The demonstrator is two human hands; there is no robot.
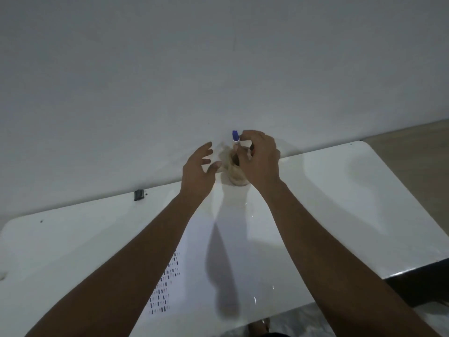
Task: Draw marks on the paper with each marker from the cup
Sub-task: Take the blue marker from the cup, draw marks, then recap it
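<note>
A beige cup (235,175) stands at the far edge of the white table (340,195), against the wall. A marker with a blue cap (235,136) sticks up above the cup's mouth. My right hand (260,161) is over the cup, its fingertips closed on the marker just below the cap. My left hand (200,171) hovers just left of the cup, fingers spread, holding nothing. The white paper (194,276) lies near the front of the table between my forearms. Rows of small coloured marks (165,288) cover its left side; my left forearm hides part of the sheet.
A small dark object (139,195) sits at the table's far left edge by the grey wall (218,69). The table's right corner borders a tan floor (413,147). A dark surface (425,288) lies below the table's right front edge.
</note>
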